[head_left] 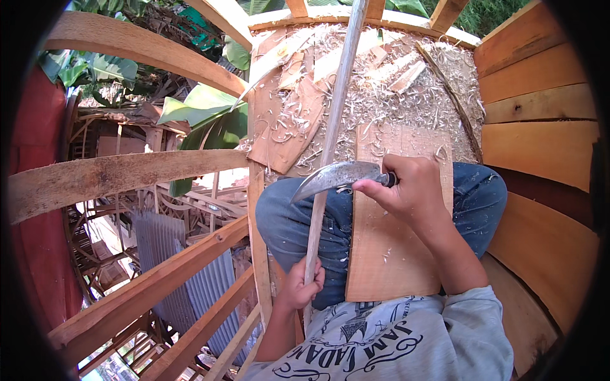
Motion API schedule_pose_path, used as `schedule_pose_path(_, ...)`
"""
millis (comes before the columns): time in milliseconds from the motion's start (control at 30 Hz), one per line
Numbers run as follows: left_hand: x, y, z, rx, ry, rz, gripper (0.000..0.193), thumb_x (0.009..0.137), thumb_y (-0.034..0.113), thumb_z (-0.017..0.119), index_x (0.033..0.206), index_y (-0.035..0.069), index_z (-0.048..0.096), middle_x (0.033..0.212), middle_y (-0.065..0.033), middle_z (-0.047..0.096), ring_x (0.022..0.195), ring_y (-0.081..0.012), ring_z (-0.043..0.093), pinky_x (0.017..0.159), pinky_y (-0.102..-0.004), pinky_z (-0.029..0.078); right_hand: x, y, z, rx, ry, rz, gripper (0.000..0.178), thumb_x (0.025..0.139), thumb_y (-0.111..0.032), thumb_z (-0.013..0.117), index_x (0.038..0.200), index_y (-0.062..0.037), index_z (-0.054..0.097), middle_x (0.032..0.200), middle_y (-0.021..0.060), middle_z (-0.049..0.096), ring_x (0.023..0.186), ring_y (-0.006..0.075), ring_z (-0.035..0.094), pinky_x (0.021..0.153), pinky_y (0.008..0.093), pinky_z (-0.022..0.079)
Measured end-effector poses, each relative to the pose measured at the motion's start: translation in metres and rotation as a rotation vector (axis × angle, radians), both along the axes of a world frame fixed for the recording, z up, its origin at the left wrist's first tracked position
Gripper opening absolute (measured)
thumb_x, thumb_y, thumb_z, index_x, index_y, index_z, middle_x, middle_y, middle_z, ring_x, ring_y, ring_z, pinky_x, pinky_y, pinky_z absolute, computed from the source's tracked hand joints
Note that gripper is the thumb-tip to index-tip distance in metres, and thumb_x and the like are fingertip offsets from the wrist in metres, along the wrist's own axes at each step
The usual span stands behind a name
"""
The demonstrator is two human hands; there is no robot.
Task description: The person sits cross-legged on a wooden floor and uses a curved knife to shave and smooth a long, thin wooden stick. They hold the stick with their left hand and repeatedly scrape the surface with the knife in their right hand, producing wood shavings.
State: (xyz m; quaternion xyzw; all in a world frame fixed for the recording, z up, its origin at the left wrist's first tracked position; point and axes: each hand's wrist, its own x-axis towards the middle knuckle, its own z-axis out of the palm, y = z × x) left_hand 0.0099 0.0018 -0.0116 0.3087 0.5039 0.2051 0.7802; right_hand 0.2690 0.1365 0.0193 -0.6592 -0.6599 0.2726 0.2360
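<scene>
My right hand [410,185] is closed round the dark handle of a curved knife [337,178]. The broad grey blade points left and lies across a long wooden pole [338,105], touching it or just above it; I cannot tell which. Lower down, near my left thigh, my left hand [303,286] wraps round the same pole. The pole runs from the top edge down past my waist, tilted slightly. A flat wooden board [395,257] rests on my lap between my bent knees, beneath my right forearm.
Curled wood shavings [406,114] and loose plank pieces [289,130] cover the floor ahead. A slatted wooden railing [133,171] stands at my left, with corrugated sheets [210,298] and banana leaves [213,114] beyond it. A plank wall [540,143] rises on the right.
</scene>
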Motion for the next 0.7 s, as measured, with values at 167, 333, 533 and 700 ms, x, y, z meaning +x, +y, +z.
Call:
schedule_pose_path(167, 0.002, 0.0, 0.0, 0.014, -0.011, 0.006, 0.024, 0.065, 0.004, 0.05, 0.083, 0.007, 0.035, 0.057, -0.0034, 0.041, 0.043, -0.0084, 0.036, 0.038, -0.0217, 0.03, -0.009, 0.004, -0.014, 0.006, -0.106, 0.002, 0.078, 0.063, -0.079, 0.056, 0.052, -0.0021, 0.056, 0.045, 0.013, 0.051, 0.044, 0.0281, 0.057, 0.044, 0.0372, 0.045)
schedule_pose_path(333, 0.006, -0.001, 0.001, 0.031, 0.035, 0.019, 0.022, 0.067, 0.006, 0.05, 0.083, 0.006, 0.034, 0.057, -0.0033, 0.04, 0.042, -0.0077, 0.035, 0.038, -0.0212, 0.031, -0.007, 0.017, -0.015, 0.018, -0.203, -0.041, 0.081, 0.059, -0.085, 0.052, 0.051, -0.0037, 0.055, 0.045, 0.0106, 0.051, 0.043, 0.0262, 0.057, 0.043, 0.0362, 0.045)
schedule_pose_path(533, 0.002, -0.004, -0.004, 0.066, -0.015, -0.007, 0.022, 0.069, 0.002, 0.047, 0.088, 0.006, 0.036, 0.06, -0.0034, 0.041, 0.044, -0.0079, 0.037, 0.038, -0.0218, 0.031, 0.0, 0.029, -0.02, 0.094, -0.261, -0.072, 0.081, 0.057, -0.086, 0.053, 0.051, -0.005, 0.054, 0.043, 0.0089, 0.049, 0.041, 0.0249, 0.055, 0.042, 0.0351, 0.043)
schedule_pose_path(700, 0.001, -0.002, -0.002, 0.063, -0.02, -0.022, 0.022, 0.07, 0.001, 0.046, 0.09, 0.005, 0.038, 0.062, -0.0031, 0.042, 0.045, -0.0077, 0.038, 0.039, -0.0222, 0.031, 0.002, 0.035, -0.024, 0.152, -0.332, -0.082, 0.083, 0.056, -0.088, 0.051, 0.048, -0.0048, 0.052, 0.042, 0.0087, 0.048, 0.04, 0.0224, 0.054, 0.04, 0.0327, 0.042)
